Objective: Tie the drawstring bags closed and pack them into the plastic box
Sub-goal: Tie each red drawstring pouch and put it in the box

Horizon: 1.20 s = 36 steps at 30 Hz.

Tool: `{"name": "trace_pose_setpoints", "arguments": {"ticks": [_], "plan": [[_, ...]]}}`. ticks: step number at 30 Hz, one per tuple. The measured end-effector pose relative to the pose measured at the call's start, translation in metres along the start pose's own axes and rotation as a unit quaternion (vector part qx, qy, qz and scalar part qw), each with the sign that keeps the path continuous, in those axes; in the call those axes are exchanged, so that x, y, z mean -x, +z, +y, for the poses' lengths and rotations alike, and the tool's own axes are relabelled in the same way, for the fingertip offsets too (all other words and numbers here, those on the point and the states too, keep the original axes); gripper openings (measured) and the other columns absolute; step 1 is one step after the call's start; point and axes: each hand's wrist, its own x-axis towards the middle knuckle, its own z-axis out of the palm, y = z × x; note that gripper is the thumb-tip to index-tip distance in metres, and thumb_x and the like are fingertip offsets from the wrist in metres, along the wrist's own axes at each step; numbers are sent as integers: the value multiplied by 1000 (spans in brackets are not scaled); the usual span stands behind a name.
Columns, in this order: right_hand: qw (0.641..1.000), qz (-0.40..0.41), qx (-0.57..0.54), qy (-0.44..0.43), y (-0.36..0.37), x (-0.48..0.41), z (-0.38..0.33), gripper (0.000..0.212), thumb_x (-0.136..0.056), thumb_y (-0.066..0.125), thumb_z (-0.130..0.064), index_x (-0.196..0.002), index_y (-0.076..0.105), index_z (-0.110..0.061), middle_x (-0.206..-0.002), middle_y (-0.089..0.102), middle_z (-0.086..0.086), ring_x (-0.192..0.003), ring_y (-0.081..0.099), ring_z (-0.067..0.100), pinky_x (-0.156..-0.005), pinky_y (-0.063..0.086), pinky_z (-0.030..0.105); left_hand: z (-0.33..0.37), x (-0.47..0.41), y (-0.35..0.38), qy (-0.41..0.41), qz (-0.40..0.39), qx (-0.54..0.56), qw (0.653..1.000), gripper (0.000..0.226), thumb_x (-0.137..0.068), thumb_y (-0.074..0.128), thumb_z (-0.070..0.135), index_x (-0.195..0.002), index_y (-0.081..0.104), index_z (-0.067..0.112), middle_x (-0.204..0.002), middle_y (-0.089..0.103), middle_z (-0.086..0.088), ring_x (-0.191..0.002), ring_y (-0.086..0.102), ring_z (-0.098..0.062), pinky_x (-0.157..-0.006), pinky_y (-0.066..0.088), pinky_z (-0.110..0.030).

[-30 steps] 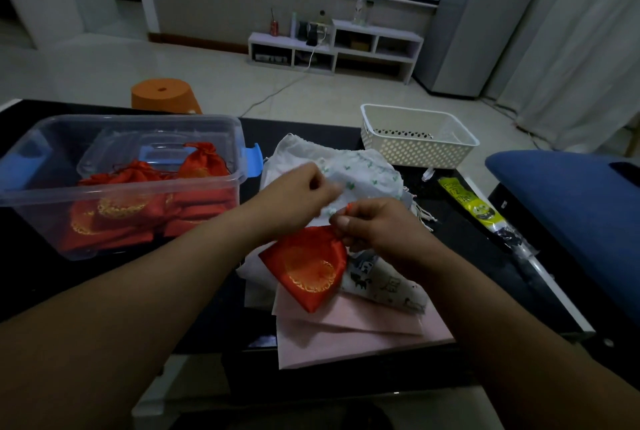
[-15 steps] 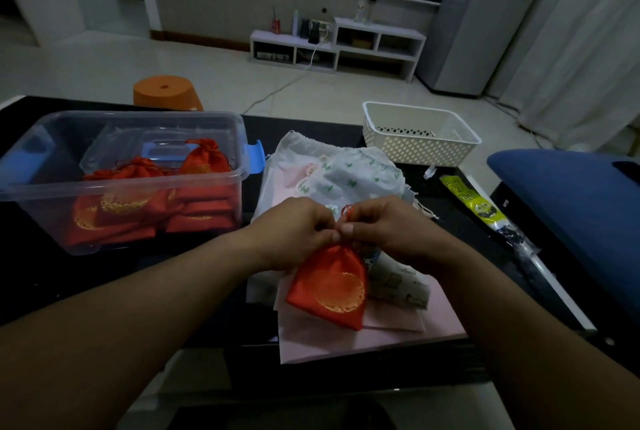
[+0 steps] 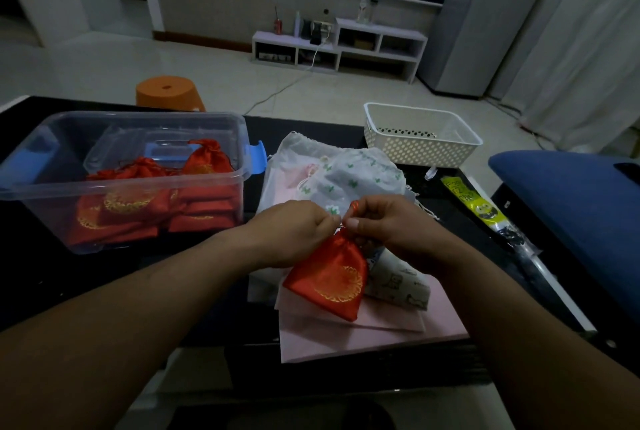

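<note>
While the red bag (image 3: 329, 277) is held over the near worktop (image 3: 41, 291), the left hand (image 3: 294, 232) and right hand (image 3: 384, 225) meet at its gathered neck, fingers of each curled and pinching the cord (image 3: 354, 206), seemingly to pull a knot tight. Its base rests on pale bags (image 3: 346, 180) heaped there. To the left sits the box (image 3: 131, 185), tied red bags (image 3: 207, 201) already stacked inside, close for packing.

so the box (image 3: 121, 187) sits left on the table (image 3: 41, 277) with some pouches (image 3: 204, 166) in it, the pile of bags (image 3: 349, 176) is just right of it, and the basket (image 3: 415, 152) is behind that
</note>
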Motion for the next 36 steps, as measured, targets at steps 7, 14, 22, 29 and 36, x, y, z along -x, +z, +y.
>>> {"name": "trace_pose_setpoints", "arguments": {"ticks": [7, 14, 22, 29, 36], "plan": [[998, 8, 58, -9, 8, 0, -1, 6, -97, 66, -3, -93, 71, -3, -87, 73, 25, -68, 64, 20, -61, 53, 30, -4, 5, 9, 16, 27, -49, 998, 32, -100, 53, 59, -115, 52, 30, -97, 64, 7, -89, 60, -18, -74, 48, -36], [998, 21, 63, -8, 10, 0, -2, 5, -95, 69, -3, -95, 70, 1, -90, 73, 27, -72, 67, 21, -65, 56, 31, -3, 3, 11, 64, 83, 3, 995, 17, -101, 63, 33, -92, 63, 19, -88, 62, 5, -85, 58, -15, -59, 33, -17], [995, 64, 77, -11, 18, 4, -9, 5, -92, 75, -9, -93, 75, -4, -80, 76, 16, -63, 68, 13, -57, 55, 23, 2, 3, 2, -26, -31, 246, 968, 31, -106, 56, 30, -91, 66, 4, -75, 69, -10, -67, 66, -20, -62, 56, -30], [996, 50, 75, -7, 19, 5, -9, 2, -91, 74, -1, -93, 73, -3, -81, 76, 18, -62, 69, 11, -57, 56, 22, -10, 2, 10, -9, -7, 268, 963, 20, -99, 68, 20, -86, 73, 6, -66, 67, -5, -60, 60, -13, -61, 52, -31], [997, 34, 73, -13, 16, 2, -6, 6, -91, 71, 2, -94, 69, -3, -76, 73, 17, -62, 69, 14, -60, 56, 29, -11, -1, 18, 18, 40, 201, 979, 13, -93, 75, 21, -84, 70, 13, -69, 65, 4, -60, 57, -4, -64, 49, -29]]}}
